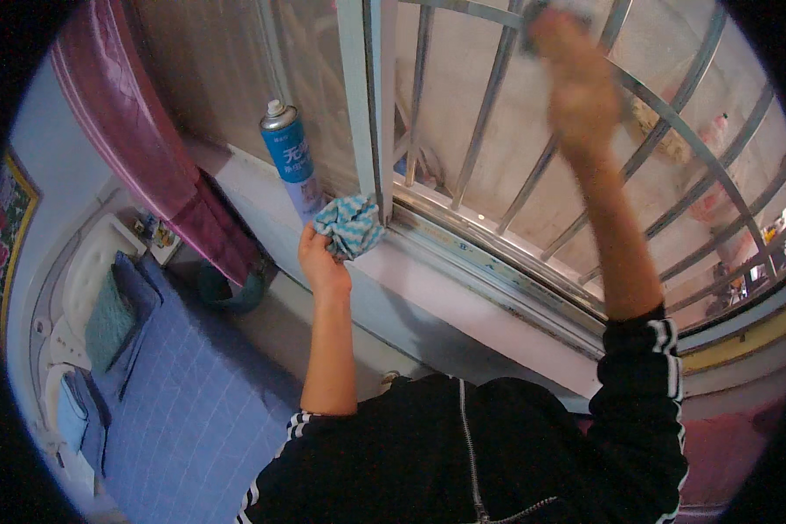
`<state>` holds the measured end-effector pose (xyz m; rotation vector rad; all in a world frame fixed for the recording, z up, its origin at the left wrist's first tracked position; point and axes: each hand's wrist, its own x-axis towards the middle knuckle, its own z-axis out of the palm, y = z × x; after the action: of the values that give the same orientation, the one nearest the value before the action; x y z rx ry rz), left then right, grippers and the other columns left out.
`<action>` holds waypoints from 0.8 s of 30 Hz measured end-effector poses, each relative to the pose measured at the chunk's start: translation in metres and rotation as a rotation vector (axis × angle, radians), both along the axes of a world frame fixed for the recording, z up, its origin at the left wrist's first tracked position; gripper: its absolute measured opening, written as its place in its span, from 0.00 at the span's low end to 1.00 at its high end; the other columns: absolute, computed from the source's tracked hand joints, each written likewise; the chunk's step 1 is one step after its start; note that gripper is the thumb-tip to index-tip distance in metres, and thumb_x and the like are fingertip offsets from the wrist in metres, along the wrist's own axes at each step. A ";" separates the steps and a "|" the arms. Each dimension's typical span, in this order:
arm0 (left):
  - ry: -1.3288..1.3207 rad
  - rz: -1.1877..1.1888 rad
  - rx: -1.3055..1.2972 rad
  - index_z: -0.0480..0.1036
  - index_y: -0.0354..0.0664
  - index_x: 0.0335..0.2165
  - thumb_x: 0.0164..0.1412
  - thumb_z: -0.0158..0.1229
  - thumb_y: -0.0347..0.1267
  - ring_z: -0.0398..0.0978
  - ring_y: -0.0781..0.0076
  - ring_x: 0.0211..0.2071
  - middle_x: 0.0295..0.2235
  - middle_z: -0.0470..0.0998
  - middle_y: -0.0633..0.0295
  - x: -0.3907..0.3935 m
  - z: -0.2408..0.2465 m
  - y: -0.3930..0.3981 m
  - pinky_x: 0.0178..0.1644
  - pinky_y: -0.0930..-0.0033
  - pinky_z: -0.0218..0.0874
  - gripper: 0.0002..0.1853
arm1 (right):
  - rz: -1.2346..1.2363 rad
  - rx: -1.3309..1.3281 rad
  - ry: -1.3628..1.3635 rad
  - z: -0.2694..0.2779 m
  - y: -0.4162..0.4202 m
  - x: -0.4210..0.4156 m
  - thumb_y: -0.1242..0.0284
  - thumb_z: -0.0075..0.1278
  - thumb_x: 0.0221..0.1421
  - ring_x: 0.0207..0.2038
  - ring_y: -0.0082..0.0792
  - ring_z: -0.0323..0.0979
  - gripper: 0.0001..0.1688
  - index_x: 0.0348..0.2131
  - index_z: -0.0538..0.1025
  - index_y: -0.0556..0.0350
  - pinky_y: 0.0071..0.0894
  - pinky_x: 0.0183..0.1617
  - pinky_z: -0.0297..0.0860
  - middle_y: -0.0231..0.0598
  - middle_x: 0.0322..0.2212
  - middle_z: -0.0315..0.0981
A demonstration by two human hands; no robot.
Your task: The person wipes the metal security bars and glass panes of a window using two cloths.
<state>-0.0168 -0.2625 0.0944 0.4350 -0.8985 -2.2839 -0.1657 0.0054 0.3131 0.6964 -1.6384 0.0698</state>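
Observation:
My left hand [325, 262] grips a crumpled cloth [348, 228] with blue and white zigzag stripes, just above the window sill [419, 278]. Behind it, a blue aerosol can [289, 147] with a white nozzle stands on the sill and bears writing; the cloth and my fingers are close to its base. My right hand [580, 92] is raised against the metal window bars [494, 111], blurred. At its fingertips is a dark greyish object [537, 26], too blurred to name, and my hand appears closed on it.
A white window frame [383, 105] stands beside the can, above a sliding track [491, 262]. A pink curtain [144, 131] hangs at left. Below are a bed [196, 406] with blue bedding, a teal pillow [110, 321] and a dark bin-like container [236, 291]. Bags [717, 190] show beyond the bars.

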 end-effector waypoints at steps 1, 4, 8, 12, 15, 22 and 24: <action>-0.014 0.019 -0.010 0.69 0.36 0.39 0.52 0.44 0.22 0.71 0.77 0.30 0.32 0.73 0.65 0.003 -0.006 -0.006 0.30 0.78 0.62 0.14 | 0.140 0.148 0.055 -0.026 -0.019 0.011 0.81 0.41 0.51 0.51 0.38 0.66 0.22 0.48 0.70 0.60 0.33 0.56 0.60 0.43 0.49 0.67; -0.055 0.071 -0.008 0.69 0.36 0.40 0.52 0.45 0.22 0.70 0.79 0.28 0.32 0.73 0.65 0.007 -0.019 -0.014 0.27 0.79 0.61 0.15 | 0.298 0.336 -0.351 -0.134 -0.043 0.017 0.80 0.42 0.47 0.53 0.43 0.62 0.28 0.51 0.64 0.66 0.36 0.57 0.58 0.49 0.51 0.62; -0.095 0.136 -0.005 0.68 0.36 0.40 0.51 0.45 0.22 0.69 0.80 0.26 0.31 0.72 0.66 0.009 -0.032 -0.025 0.24 0.80 0.58 0.15 | 0.397 0.456 -0.574 -0.234 -0.077 0.009 0.76 0.43 0.46 0.51 0.48 0.61 0.28 0.48 0.64 0.73 0.41 0.58 0.56 0.54 0.49 0.62; -0.120 0.031 -0.077 0.69 0.36 0.39 0.52 0.45 0.22 0.67 0.81 0.24 0.30 0.72 0.67 0.009 -0.037 -0.023 0.21 0.81 0.54 0.14 | 0.184 0.582 -0.653 -0.279 -0.101 0.014 0.75 0.44 0.45 0.50 0.40 0.61 0.25 0.46 0.68 0.67 0.37 0.52 0.61 0.46 0.51 0.61; -0.124 0.011 -0.045 0.70 0.37 0.38 0.53 0.43 0.22 0.69 0.79 0.26 0.31 0.72 0.64 0.006 -0.020 -0.008 0.22 0.80 0.57 0.14 | 0.169 0.546 -0.600 -0.284 -0.091 0.028 0.73 0.44 0.46 0.49 0.38 0.62 0.24 0.45 0.70 0.65 0.33 0.51 0.61 0.44 0.50 0.63; -0.109 -0.159 -0.073 0.67 0.34 0.42 0.53 0.41 0.22 0.72 0.69 0.36 0.37 0.72 0.59 -0.006 0.004 0.018 0.39 0.68 0.66 0.17 | 0.167 0.363 -0.801 -0.239 0.004 0.083 0.73 0.46 0.44 0.47 0.38 0.63 0.18 0.39 0.73 0.57 0.34 0.49 0.63 0.39 0.47 0.66; -0.075 -0.245 -0.092 0.67 0.34 0.42 0.53 0.41 0.22 0.71 0.69 0.36 0.38 0.72 0.58 -0.012 0.005 0.039 0.39 0.68 0.66 0.17 | 0.164 0.313 -0.822 -0.232 0.057 0.107 0.72 0.46 0.44 0.48 0.37 0.63 0.18 0.39 0.72 0.56 0.34 0.49 0.62 0.38 0.47 0.66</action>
<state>-0.0291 -0.2237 0.0992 0.3905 -1.1445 -2.4471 -0.0589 0.0620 0.0811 1.1356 -2.4022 0.2468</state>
